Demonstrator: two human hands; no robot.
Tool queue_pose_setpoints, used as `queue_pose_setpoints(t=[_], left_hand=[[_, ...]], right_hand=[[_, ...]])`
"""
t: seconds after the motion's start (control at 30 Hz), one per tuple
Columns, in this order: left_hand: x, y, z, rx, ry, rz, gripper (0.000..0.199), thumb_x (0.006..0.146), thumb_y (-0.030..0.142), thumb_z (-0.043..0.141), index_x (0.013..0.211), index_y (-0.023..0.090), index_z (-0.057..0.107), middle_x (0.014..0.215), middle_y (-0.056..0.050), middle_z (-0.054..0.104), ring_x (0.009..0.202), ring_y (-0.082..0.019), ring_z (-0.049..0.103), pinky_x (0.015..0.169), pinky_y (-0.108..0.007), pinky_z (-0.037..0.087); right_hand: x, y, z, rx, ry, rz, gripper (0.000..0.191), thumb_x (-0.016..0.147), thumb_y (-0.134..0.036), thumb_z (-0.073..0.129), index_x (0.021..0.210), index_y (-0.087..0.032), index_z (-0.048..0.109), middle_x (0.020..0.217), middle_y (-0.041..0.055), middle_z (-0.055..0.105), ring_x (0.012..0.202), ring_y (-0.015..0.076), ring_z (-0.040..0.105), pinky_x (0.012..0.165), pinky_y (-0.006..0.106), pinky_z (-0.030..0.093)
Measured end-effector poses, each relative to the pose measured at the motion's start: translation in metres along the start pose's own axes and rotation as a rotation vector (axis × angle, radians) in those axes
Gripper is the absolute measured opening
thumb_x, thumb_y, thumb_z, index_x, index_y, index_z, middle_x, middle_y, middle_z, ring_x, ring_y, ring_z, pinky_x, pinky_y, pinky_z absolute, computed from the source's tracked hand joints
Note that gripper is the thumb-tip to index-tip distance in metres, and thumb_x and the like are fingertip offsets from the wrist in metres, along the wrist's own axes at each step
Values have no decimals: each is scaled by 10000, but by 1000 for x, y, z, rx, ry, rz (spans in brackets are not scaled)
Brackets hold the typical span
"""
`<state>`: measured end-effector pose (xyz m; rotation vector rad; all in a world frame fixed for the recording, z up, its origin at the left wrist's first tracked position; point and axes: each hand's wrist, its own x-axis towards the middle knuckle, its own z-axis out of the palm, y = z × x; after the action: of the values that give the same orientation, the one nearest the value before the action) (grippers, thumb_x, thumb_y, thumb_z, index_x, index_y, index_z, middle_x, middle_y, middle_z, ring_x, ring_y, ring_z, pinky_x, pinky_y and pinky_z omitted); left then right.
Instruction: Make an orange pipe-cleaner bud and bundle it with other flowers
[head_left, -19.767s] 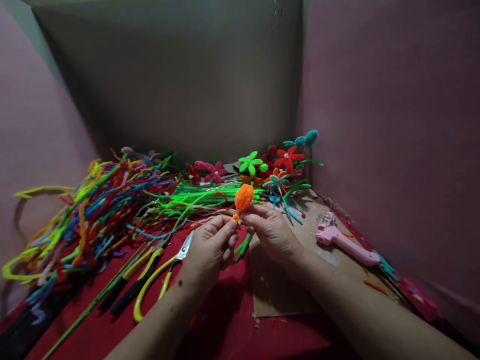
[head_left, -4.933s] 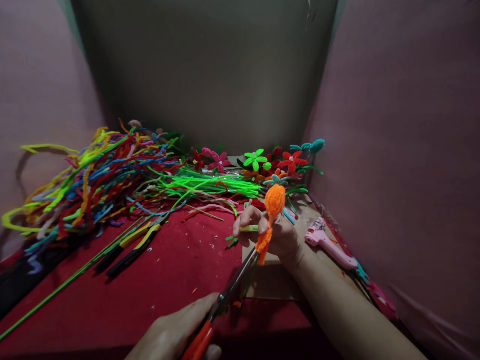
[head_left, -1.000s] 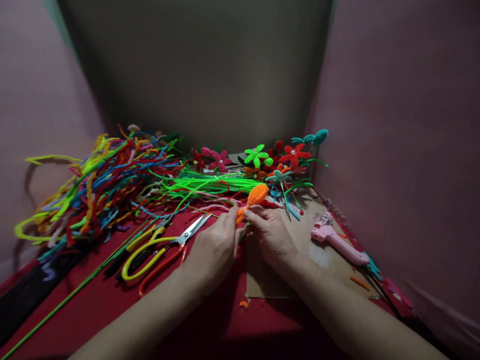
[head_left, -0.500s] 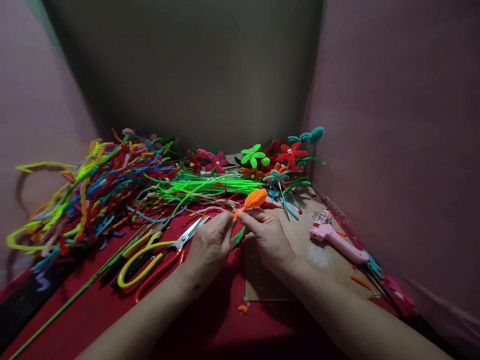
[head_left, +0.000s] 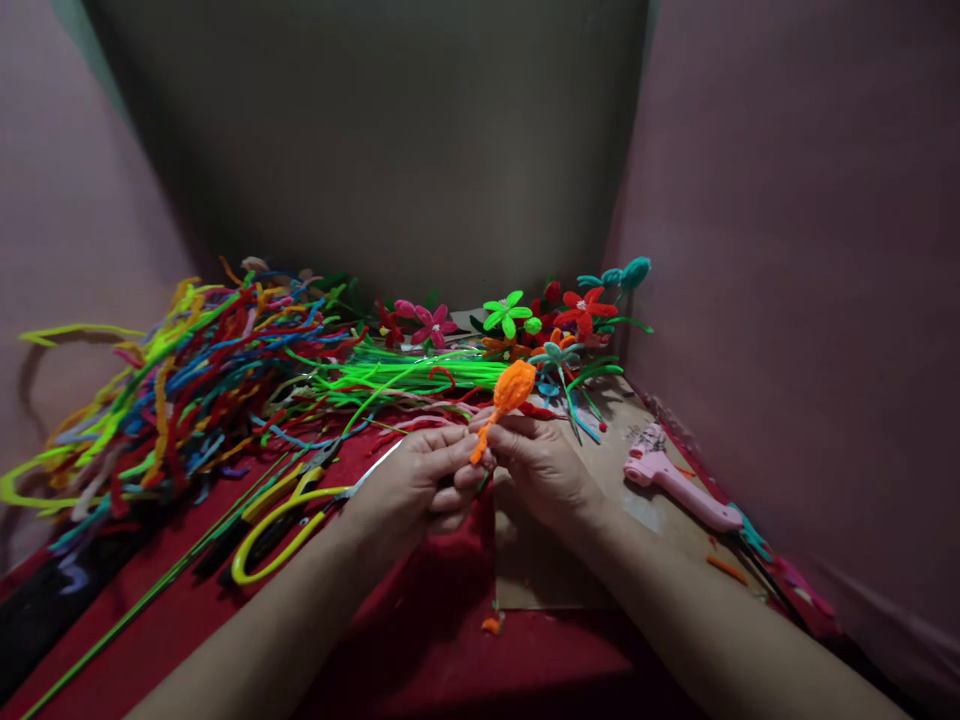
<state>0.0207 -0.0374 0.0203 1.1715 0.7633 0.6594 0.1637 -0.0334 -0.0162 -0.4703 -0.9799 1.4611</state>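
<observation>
An orange fuzzy bud [head_left: 514, 386] with a twisted orange tail stands tilted between my hands, near the middle of the view. The fingers of my left hand [head_left: 431, 480] are closed on the lower end of its tail. From the other side, my right hand [head_left: 536, 462] pinches the same tail just below the bud. A bit of green shows beneath the fingertips. Scissors with yellow handles [head_left: 281, 520] lie left of my left hand, their blades partly hidden behind it.
Colourful pipe cleaners [head_left: 202, 390] are heaped at the left, green stems [head_left: 420, 372] behind my hands. Finished flowers [head_left: 508, 313] stand at the back. A pink glue gun [head_left: 679, 485] rests on a brown board [head_left: 555, 585] at the right; pliers [head_left: 311, 470] lie beside the scissors.
The orange bud has turned more upright and its tail shows more. My left hand has rolled over and shifted slightly, covering more of the scissors, with its fingers now in view.
</observation>
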Motion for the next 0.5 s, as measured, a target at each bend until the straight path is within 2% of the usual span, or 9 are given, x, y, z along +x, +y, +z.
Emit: queue_pose_setpoints(t=[0.07,0.13,0.2,0.23,0.3,0.4,0.5], left_hand=[[3,-5,1,295,167,172,274,815,400,508,666,172,486,512,63,381,383,-40,253,361,-163,218],[5,-10,2,588,334,384,252,780,357,559,622,169,501,524,47,405,459,-63,341,439,-180,289],[5,-14,2,728,421,516,206,754,298,588,607,166,529,536,42,411,506,-71,355,490,-186,309],[5,-15,2,707,421,514,219,763,295,577,595,165,525,526,44,401,495,-68,346,479,-184,301],[2,-15,1,496,324,376,255,803,330,535,608,167,507,498,57,377,427,-51,307,408,-171,255],[-2,-11,-4,52,81,115,232,830,369,509,715,169,535,486,78,387,320,-17,203,310,-148,167],[-5,-10,-9,-210,-117,9,193,803,349,556,753,163,554,476,93,388,285,-1,113,255,-138,159]], right_hand=[[0,1,2,-54,102,-41,33,676,-204,698,682,-172,703,688,-5,602,670,115,513,679,260,396],[-2,1,5,-112,176,-68,46,667,-187,701,628,-168,686,676,-18,569,665,106,491,680,253,390],[-3,1,7,-154,194,-82,79,671,-175,695,596,-166,675,658,-25,543,669,102,478,702,251,390],[-4,1,8,-161,178,-81,84,681,-176,688,598,-167,676,655,-25,539,677,104,479,717,254,391],[-5,0,8,-148,100,-52,60,710,-190,667,658,-174,692,684,-16,560,701,113,493,736,265,394],[-6,-2,6,-93,-35,32,90,751,-216,635,798,-192,709,766,8,606,746,131,523,787,296,396],[-8,-6,7,-34,-124,105,103,728,-204,653,808,-202,718,782,18,631,761,145,549,851,327,384]])
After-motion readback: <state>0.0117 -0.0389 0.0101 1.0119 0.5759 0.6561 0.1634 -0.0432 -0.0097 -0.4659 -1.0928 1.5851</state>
